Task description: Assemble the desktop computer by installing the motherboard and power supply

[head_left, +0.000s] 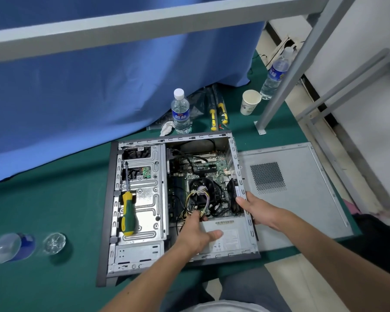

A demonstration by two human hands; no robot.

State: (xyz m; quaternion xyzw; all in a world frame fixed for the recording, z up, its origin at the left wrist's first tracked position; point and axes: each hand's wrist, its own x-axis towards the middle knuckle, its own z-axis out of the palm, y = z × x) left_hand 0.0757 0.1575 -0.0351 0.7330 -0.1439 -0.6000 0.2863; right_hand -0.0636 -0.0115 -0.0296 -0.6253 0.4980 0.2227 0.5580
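Observation:
An open computer case (142,221) lies flat on the green table. Inside it, the green motherboard (203,167) with its black CPU fan (203,188) fills the upper right. The grey power supply (230,235) sits in the lower right corner. My left hand (195,233) lies over the power supply and its fingertips grip the bundle of coloured power cables (196,197) that runs up over the fan. My right hand (254,208) grips the case's right wall, thumb inside, fingers outside.
A yellow-green screwdriver (127,210) rests on the drive cage. The grey side panel (297,190) lies right of the case. Behind stand a water bottle (181,111), two more screwdrivers (217,113), a paper cup (250,102) and a second bottle (275,75). An empty bottle (20,246) lies at left.

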